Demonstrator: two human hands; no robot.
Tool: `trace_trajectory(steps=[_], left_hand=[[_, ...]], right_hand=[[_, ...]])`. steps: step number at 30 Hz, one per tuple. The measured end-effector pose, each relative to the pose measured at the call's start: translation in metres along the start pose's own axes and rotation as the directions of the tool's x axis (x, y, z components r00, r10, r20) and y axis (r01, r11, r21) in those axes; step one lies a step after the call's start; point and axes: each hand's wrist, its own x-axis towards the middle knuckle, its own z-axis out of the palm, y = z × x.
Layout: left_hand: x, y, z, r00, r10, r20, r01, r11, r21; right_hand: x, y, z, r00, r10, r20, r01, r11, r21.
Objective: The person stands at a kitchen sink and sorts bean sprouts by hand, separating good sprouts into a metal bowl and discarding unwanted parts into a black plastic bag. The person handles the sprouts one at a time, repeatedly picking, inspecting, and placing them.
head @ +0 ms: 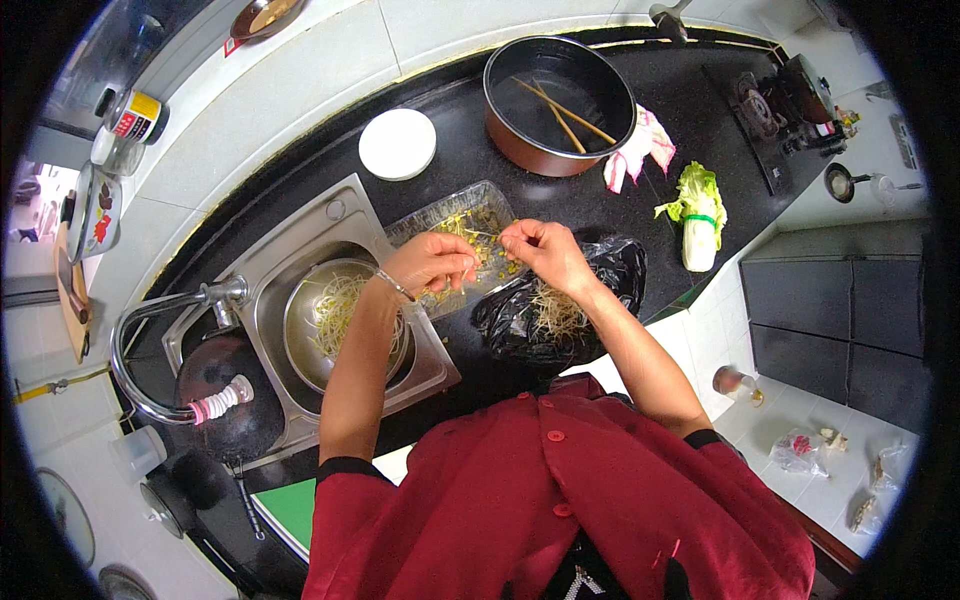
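Both hands are over a clear plastic tray (420, 214) that holds bean sprouts with yellow heads (459, 225). My left hand (435, 262) has its fingers curled together; a thin sprout seems to lie between them, and a bracelet circles the wrist. Thumb and forefinger of my right hand (540, 251) pinch a thin pale bean sprout (487, 233). Beneath my left forearm, a metal colander (300, 360) in the sink contains pale sprouts (337, 304). A black plastic bag (502, 322) under my right wrist bears a pile of brownish sprout roots (559, 315).
A large pot (525, 146) with chopsticks (559, 112) stands beyond the tray, beside a cloth (641, 150) and a white round lid (397, 145). Napa cabbage (699, 225) lies at the right. A faucet (124, 360) arches over a wok (217, 420) at the left.
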Motion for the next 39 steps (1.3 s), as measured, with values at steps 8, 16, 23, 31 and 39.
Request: trace_trajectory(steps=[8, 16, 23, 31, 39], left_hand=[[-0.002, -0.004, 0.003, 0.984, 0.052, -0.169, -0.076, 0.988, -0.136], [-0.001, -0.011, 0.013, 0.972, 0.129, -0.195, -0.171, 0.961, -0.218], [-0.003, -0.018, 0.022, 0.952, 0.144, -0.269, -0.188, 0.971, -0.145], [0.000, -0.013, 0.026, 0.944, 0.140, -0.299, -0.176, 0.979, -0.099], [0.000, -0.009, 0.033, 0.946, 0.198, -0.259, -0.209, 0.978, -0.014]], right_hand=[[-0.006, -0.003, 0.022, 0.995, 0.037, 0.093, -0.049, 0.991, 0.128], [-0.007, -0.015, 0.029, 0.965, 0.102, 0.242, -0.219, 0.819, 0.530], [-0.013, -0.010, 0.028, 0.948, 0.167, 0.271, -0.283, 0.831, 0.479], [-0.023, 0.000, 0.022, 0.939, 0.203, 0.278, -0.325, 0.788, 0.522], [-0.024, 0.001, 0.024, 0.951, 0.198, 0.238, -0.301, 0.773, 0.559]])
